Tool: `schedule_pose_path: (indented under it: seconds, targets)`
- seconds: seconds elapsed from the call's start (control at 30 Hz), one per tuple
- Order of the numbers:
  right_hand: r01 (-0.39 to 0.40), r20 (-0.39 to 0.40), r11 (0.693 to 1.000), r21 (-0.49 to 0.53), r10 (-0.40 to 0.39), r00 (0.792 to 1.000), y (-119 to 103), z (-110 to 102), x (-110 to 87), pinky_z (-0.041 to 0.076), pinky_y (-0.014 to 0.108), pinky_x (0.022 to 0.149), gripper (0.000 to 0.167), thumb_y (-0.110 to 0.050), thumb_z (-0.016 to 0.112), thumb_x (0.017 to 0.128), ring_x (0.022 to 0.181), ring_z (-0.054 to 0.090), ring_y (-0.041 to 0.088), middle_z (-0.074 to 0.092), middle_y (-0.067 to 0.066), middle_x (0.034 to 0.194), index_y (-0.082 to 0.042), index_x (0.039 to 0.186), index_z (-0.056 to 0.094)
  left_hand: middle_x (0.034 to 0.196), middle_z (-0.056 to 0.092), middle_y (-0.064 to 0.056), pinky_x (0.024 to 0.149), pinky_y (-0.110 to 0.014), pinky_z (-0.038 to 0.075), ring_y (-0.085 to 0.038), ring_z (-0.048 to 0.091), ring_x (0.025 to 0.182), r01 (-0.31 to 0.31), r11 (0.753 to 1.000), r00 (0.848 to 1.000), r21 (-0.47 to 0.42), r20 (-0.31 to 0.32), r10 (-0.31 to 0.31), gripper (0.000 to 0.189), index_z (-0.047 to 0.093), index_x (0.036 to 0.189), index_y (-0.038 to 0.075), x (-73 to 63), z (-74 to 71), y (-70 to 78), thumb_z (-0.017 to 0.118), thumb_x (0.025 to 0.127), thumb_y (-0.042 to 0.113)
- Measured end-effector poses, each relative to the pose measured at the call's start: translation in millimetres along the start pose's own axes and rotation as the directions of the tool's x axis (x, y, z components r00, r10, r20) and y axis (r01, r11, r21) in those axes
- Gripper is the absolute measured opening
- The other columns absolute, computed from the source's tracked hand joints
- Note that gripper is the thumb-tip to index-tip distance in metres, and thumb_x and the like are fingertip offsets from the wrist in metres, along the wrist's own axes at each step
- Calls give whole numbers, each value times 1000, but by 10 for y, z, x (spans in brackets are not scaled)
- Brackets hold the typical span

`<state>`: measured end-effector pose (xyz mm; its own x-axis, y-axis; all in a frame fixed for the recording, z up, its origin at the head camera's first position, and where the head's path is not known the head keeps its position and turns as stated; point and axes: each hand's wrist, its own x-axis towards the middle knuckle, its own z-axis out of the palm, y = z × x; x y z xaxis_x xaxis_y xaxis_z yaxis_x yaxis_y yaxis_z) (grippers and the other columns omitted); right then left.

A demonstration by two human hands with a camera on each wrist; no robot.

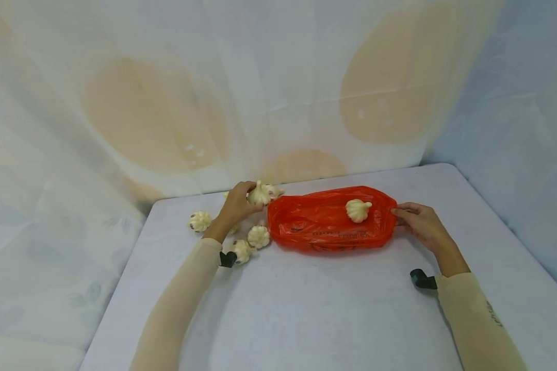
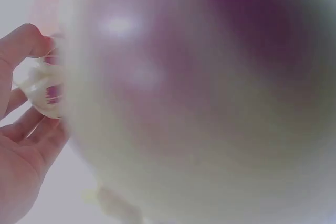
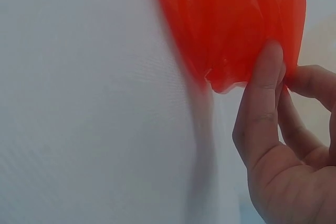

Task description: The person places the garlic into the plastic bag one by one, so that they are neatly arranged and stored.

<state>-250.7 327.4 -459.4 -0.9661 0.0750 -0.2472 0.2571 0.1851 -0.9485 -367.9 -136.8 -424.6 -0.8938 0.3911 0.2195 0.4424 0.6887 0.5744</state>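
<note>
My left hand [image 1: 240,203] holds a garlic bulb [image 1: 258,195] at the left end of a red plastic bag [image 1: 325,244]. In the left wrist view, the thumb and fingers close around that garlic bulb [image 2: 43,90], while another bulb [image 2: 199,98] fills most of the picture, blurred and close to the camera. The bag lies with its mouth spread wide, and one garlic bulb [image 1: 358,211] rests inside. Its right edge is pinched by my right hand [image 1: 422,226], thumb against fingers on the thin red plastic [image 3: 236,30] in the right wrist view.
Several loose garlic bulbs lie around my left wrist, including one at the far left [image 1: 199,221], one beside the bag [image 1: 258,236] and one by the sleeve [image 1: 242,251]. A patterned curtain [image 1: 278,93] hangs behind the white table [image 1: 315,314].
</note>
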Motion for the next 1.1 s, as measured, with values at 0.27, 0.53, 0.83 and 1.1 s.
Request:
schedule_pose_path:
  seconds: [0.27,0.53,0.83,1.1]
  targets:
    - [12,-2,1000,-10,-12,1000,26,3,40,55,24,78,62,-39,60,96,84,64,7,59,-2,106,6,137,44,122,57,-18,86,-39,50,-28,54,104,-69,997,997,-24,-29,69,62,54,130,-5,149,27,133,80,78,17]
    - [28,-16,999,20,-27,999,28,22,36,55,26,78,61,-36,61,96,81,64,7,61,-10,96,7,136,45,121,57,-16,85,-36,50,-25,54,102,-119,992,993,-35,11,119,58,55,128,-4,345,199,414,78,80,17]
    - [19,-29,1000,6,-19,999,17,14,30,55,27,80,62,-36,60,96,82,64,6,59,-1,106,7,138,44,120,58,-13,84,-29,50,-22,55,104,-217,976,973,-25,70,219,55,56,127,-2,522,507,751,77,80,16]
    - [3,-35,1000,4,-3,999,1,33,30,55,28,81,61,-38,61,96,83,64,7,57,6,113,5,138,45,122,56,-10,83,-23,49,-19,53,105,-209,976,965,-58,148,215,56,56,129,1,540,779,911,77,81,18]
